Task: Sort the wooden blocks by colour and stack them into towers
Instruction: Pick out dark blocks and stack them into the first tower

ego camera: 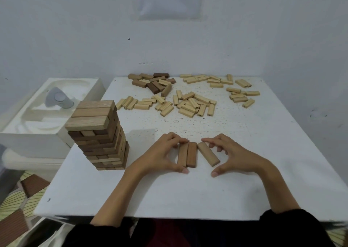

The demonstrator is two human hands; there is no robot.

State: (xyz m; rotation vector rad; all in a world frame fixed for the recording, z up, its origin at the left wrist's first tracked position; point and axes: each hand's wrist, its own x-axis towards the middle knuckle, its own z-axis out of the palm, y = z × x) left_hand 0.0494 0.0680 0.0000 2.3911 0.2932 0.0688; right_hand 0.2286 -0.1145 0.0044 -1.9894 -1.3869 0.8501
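One tall brown wooden-block tower (98,133) on white worktop (244,171), left hand (162,152) pinching two flat brown blocks (187,154) endwise, right hand (231,154) loosely curved round one angled third block (208,153), thumb clear.

Black sleeves (286,226) pushed up, forearms bare.

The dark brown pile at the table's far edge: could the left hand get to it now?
Probably yes, stretching far. Between the left hand, holding brown blocks, and the dark brown pile lie only flat light blocks; the tower stands aside.
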